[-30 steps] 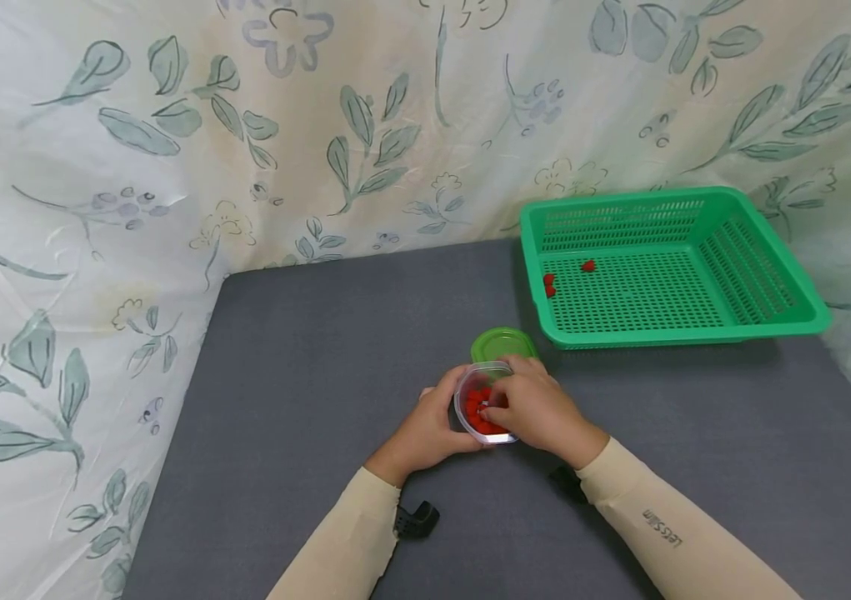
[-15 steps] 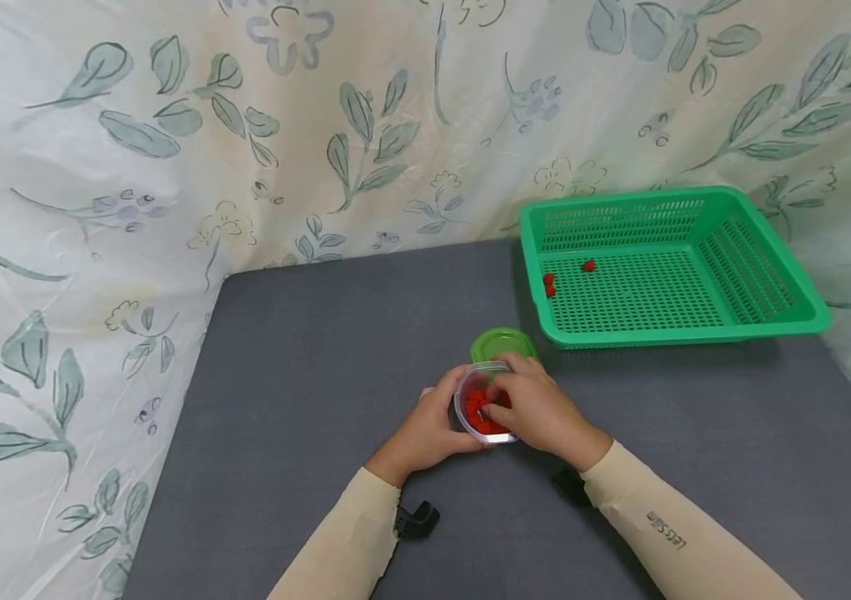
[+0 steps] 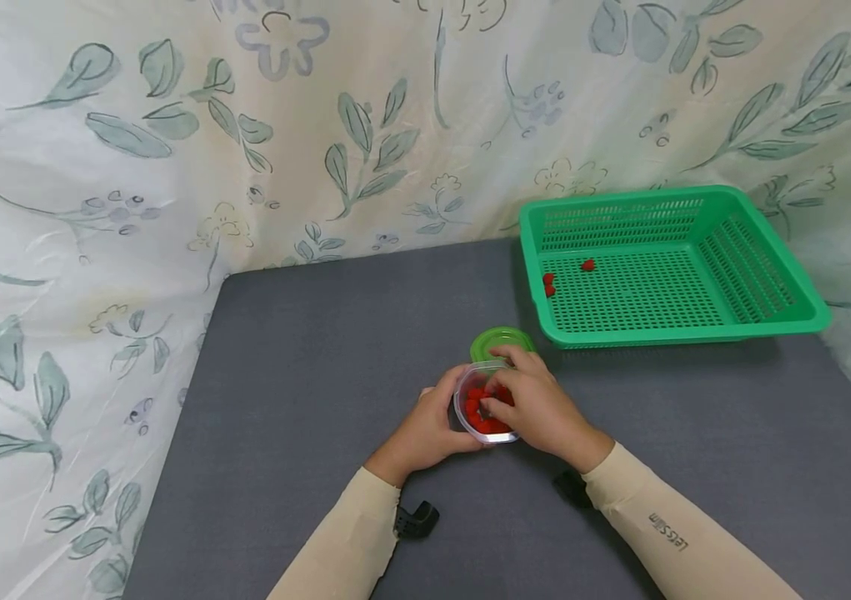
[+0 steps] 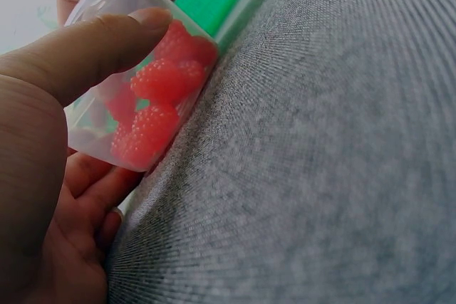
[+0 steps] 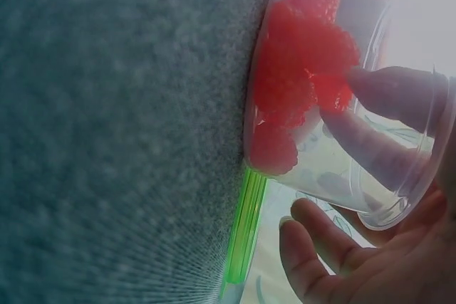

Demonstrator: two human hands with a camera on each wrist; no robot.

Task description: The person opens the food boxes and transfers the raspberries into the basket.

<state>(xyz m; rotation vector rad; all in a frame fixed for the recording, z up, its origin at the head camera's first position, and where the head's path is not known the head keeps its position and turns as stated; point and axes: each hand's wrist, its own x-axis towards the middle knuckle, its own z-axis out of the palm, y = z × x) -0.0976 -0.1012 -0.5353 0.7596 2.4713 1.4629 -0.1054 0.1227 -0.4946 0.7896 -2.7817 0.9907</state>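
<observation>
A clear plastic cup (image 5: 324,158) partly filled with red raspberries (image 5: 288,62) stands on the dark cloth. My left hand (image 3: 428,429) grips the cup from the left, thumb on the near side and fingers round the far side. The thumb and a finger of my right hand (image 3: 545,408) reach in through the mouth of the cup. In the right wrist view their tips pinch a raspberry (image 5: 333,90) on top of the others, while the remaining fingers stay outside the wall. A green round lid (image 3: 498,340) lies behind the cup, partly hidden by the right hand.
A green slotted basket (image 3: 658,340) stands at the back right, with a few small red berries (image 3: 549,290) at its left end. Behind the table (image 3: 320,333) hangs a leaf-patterned curtain (image 3: 365,167).
The right hand's fingers have shifted slightly inside the cup and spread a little more. The left hand, cup, lid and basket stay in place.
</observation>
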